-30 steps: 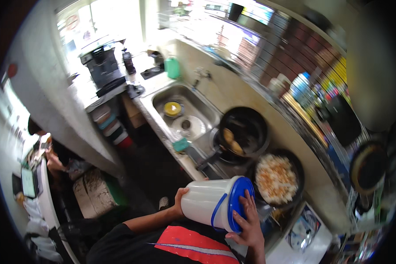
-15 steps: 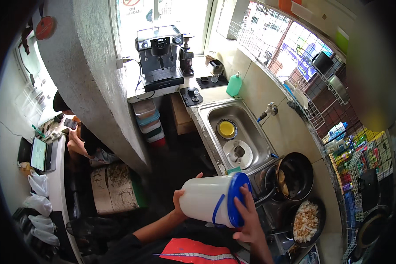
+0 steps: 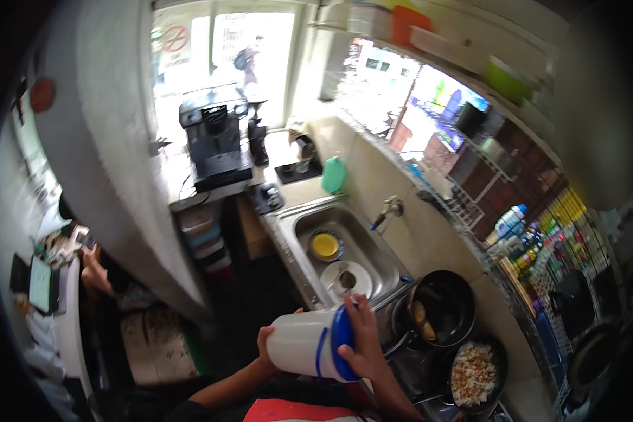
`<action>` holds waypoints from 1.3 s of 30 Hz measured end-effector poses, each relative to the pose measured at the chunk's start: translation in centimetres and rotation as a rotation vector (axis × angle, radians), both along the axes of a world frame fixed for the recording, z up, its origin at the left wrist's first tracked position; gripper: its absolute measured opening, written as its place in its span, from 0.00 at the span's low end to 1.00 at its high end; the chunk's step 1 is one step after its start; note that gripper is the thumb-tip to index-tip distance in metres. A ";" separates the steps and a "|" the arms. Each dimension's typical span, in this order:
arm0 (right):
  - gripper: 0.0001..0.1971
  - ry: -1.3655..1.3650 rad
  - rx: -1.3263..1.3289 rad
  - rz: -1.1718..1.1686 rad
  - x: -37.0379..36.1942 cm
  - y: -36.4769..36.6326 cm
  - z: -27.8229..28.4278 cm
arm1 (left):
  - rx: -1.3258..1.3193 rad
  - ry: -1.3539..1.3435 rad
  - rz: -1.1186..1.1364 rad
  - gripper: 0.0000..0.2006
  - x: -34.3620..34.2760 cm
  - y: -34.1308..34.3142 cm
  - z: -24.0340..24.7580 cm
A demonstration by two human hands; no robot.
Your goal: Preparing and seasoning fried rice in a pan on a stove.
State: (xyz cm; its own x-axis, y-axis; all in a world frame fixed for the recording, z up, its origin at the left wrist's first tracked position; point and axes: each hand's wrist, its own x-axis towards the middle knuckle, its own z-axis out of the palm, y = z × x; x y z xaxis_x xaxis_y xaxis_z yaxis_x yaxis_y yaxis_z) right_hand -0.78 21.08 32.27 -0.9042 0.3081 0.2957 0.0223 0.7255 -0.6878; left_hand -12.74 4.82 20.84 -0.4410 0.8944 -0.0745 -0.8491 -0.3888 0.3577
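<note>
A white plastic tub [image 3: 294, 346] with a blue lid [image 3: 342, 343] and blue handle lies tilted on its side in front of me. My left hand [image 3: 265, 352] is wrapped round its base end, the far fingers hidden behind the tub. My right hand [image 3: 367, 344] presses on the lid, with the thumb across its face and the fingers at the upper rim. Right of the tub, a black frying pan [image 3: 451, 309] with a brownish piece in it sits on the stove. Nearer to me is a second pan holding fried rice [image 3: 474, 380].
Beyond the tub is a steel sink [image 3: 385, 257] with a yellow bowl [image 3: 325, 245] and a white plate [image 3: 359, 276]. A coffee machine [image 3: 214, 137] and a green bottle [image 3: 334, 174] stand farther back. At left, a person [image 3: 95, 271] sits behind the pillar, phone in hand.
My view has swung up and right, so the room sits farther left and lower. Both hands still hold the tub; the right thumb now lies on the lid.
</note>
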 end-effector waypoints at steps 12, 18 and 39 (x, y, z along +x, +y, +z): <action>0.65 0.261 -0.076 -0.369 2.2 3.5 -3.1 | -0.089 0.413 0.240 0.42 -3.3 12.8 5.6; 0.62 0.985 -0.723 -0.478 -2.2 8.0 -5.4 | 0.169 0.650 -0.182 0.49 -3.8 17.8 11.6; 0.56 1.075 1.631 -1.227 -3.0 24.0 55.0 | -0.438 1.112 -0.308 0.30 -33.9 13.8 -10.5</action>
State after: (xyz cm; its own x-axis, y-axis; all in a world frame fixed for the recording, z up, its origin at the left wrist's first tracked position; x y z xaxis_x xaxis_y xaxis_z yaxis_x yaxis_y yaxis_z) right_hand -3.78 45.09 87.27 0.0593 -0.5140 0.8557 0.8839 0.4253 0.1942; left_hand -46.60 18.66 10.35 -0.2317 0.9662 -0.1128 -0.0353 0.1076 0.9936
